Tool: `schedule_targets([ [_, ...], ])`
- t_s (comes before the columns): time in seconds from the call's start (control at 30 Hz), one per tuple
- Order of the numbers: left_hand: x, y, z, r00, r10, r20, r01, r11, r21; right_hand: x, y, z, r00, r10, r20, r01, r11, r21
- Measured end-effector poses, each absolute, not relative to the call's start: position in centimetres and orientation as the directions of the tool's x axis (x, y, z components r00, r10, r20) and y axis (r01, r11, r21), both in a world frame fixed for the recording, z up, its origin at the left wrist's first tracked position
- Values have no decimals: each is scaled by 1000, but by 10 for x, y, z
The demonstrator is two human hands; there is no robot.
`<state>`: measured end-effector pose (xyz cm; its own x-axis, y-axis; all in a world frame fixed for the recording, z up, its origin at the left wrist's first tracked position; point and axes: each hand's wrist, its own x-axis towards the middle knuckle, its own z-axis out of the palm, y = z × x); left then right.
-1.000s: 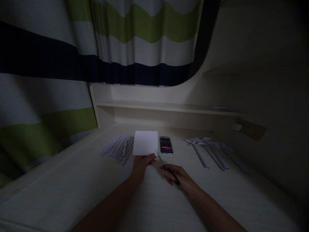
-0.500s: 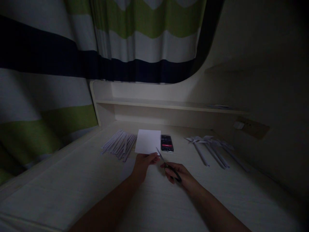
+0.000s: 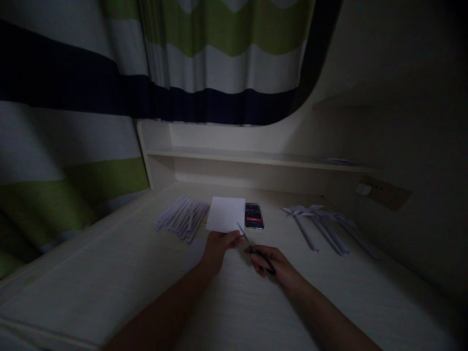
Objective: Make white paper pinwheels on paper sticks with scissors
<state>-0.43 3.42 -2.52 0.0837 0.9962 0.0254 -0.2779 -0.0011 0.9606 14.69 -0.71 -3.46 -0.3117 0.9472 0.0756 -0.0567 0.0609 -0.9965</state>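
Observation:
A white sheet of paper (image 3: 225, 213) is pinched at its near right edge by my left hand (image 3: 218, 246). My right hand (image 3: 272, 263) is closed around the dark handles of a pair of scissors (image 3: 263, 259). The blades point up and to the left, and their tip reaches the paper's near right corner, close beside my left fingers. Whether the blades have cut into the edge I cannot tell in this dim light. A second pale sheet (image 3: 194, 252) lies on the table, partly hidden by my left wrist.
Many rolled paper sticks (image 3: 181, 217) lie in a pile at the left. A phone (image 3: 253, 216) rests just right of the sheet. Several paper pinwheels on sticks (image 3: 316, 226) lie at the right. Behind runs a low shelf (image 3: 234, 155) beneath a striped curtain (image 3: 226, 68).
The whole view has shifted very slightly. Both hands, the paper and the scissors keep nearly the same positions relative to each other.

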Motion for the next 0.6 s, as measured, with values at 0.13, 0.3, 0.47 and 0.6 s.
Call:
schedule_targets([
  [0.13, -5, 35, -27, 96, 995, 35, -282, -7, 959, 146, -7, -36, -304, 950, 76, -49, 64, -997],
  [0.3, -5, 36, -27, 93, 995, 41, -307, -10, 952, 145, -8, -36, -284, 955, 86, -10, 86, -996],
  [0.47, -4, 36, -26, 101, 994, 34, -320, 0, 947, 147, -6, -36, -279, 958, 71, 37, 85, -996],
  [0.6, -5, 37, -27, 114, 993, 39, -317, -1, 948, 146, -6, -36, -264, 963, 57, 29, 67, -997],
])
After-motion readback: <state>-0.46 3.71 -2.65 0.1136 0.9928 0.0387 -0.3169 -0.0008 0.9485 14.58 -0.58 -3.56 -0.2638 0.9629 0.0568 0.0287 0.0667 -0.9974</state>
